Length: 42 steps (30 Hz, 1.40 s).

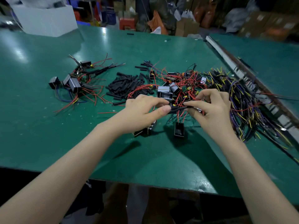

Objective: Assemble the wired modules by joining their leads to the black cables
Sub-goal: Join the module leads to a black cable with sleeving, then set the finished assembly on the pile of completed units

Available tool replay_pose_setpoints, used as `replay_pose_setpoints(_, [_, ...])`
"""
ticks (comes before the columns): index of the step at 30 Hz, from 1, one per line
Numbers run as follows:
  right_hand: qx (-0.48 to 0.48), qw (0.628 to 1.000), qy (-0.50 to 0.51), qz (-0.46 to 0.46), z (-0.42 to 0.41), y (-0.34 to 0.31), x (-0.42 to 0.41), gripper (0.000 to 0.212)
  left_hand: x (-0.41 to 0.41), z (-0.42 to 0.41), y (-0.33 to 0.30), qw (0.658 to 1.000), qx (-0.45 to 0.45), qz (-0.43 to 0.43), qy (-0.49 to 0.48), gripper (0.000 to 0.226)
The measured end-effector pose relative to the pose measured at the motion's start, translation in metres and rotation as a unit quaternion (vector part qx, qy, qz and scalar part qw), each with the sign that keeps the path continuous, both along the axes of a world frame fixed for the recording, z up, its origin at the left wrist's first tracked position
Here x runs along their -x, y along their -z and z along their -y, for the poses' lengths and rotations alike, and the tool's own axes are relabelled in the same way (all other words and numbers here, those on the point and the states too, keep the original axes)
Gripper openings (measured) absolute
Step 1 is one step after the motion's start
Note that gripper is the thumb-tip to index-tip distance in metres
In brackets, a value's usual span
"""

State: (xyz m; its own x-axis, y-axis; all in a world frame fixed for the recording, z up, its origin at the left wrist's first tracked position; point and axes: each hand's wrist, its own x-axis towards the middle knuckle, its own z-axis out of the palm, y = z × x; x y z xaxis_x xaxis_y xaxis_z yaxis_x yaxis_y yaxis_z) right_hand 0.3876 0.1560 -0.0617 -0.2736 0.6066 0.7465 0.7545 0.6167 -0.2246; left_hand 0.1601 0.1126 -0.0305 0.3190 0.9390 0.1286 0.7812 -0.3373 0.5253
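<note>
On my far left I see a small cluster of wired modules (72, 84) lying on the green table (40, 126), their red and blue leads fanned out toward the near edge, with a black sleeved cable (98, 72) running off behind them. Next along sits a heap of short black tubing pieces (126, 85), loosely piled and well apart from that first cluster.

My left hand (142, 110) comes next: thumb and forefinger are pinched round one end of a black cable (178, 109) that runs level between both hands. Under that wrist a black module (145, 130) shows, partly hidden (I cannot tell whether it rests on the table or hangs). A second module (179, 130) dangles upright below the cable on thin red leads (181, 115), just above the table with its shadow beneath it.

Behind the hands lies the main pile of modules (171, 89), tangled in red wire with little green boards among them.

My right hand (213, 107) pinches the other end of the same cable, fingers curled, fingertips close to those of the left hand.

Farthest right is a thick bundle of black cables (239, 97) with yellow and purple strands, spread along a metal rail (226, 57) that parts this table from the next.
</note>
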Motion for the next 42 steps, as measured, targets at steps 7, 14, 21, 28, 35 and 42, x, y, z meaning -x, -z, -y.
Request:
replay_pose_setpoints(7, [-0.005, 1.000, 0.003, 0.015, 0.004, -0.012, 0.023, 0.015, -0.007, -0.011, -0.003, 0.988, 0.086, 0.113, 0.056, 0.030])
replay_pose_setpoints(14, [-0.036, 0.999, 0.030, -0.021, 0.004, -0.027, 0.048, 0.032, 0.008, -0.005, -0.011, 0.964, 0.078, 0.256, -0.007, 0.020])
replay_pose_setpoints(21, [0.028, 0.974, 0.019, -0.226, 0.008, -0.026, 0.093, 0.062, 0.054, 0.004, -0.063, 0.871, 0.084, 0.480, -0.065, 0.016])
replay_pose_setpoints(28, [0.104, 0.974, -0.032, -0.199, 0.006, 0.001, 0.109, 0.068, 0.136, -0.028, -0.134, 0.835, -0.032, 0.519, -0.181, 0.017])
replay_pose_setpoints(35, [0.124, 0.988, -0.043, -0.083, 0.004, 0.007, 0.109, 0.065, 0.177, -0.125, -0.090, 0.842, -0.019, 0.371, -0.392, 0.028])
replay_pose_setpoints(42, [0.135, 0.989, -0.050, -0.041, -0.001, 0.012, 0.108, 0.055, 0.192, -0.189, -0.040, 0.809, -0.010, 0.399, -0.431, 0.030])
